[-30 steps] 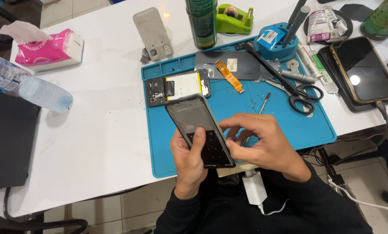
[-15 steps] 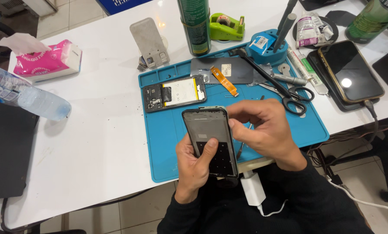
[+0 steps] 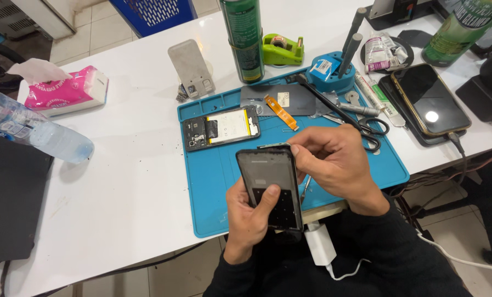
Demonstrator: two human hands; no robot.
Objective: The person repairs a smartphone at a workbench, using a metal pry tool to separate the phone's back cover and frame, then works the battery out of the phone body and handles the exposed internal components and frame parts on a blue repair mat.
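- Since the earlier frames the dark phone frame has come up from lying near flat over the mat to stand steeper in front of the person, and the right hand has shifted from its side edge to its top right corner.
- The left hand is clamped round the lower half of the frame, thumb laid across its face, fingers hidden behind it.
- The right hand is pinched together at the frame's top edge, thumb and forefinger closed on the rim; whether a small part sits between them I cannot tell.
- The frame hangs above the near edge of the blue work mat, clear of it, over the person's lap.
- Behind it on the mat lies the opened phone body with its pale battery showing, and beside that an orange flex strip.
- Scissors, a blue tool stand and a second phone on charge lie to the right on the white counter.
- Judged step: working the top rim of the frame, probably freeing or picking at something there.
- The next move likely calls for a steady left grip and a fine, light pull along the edge, not a bend.
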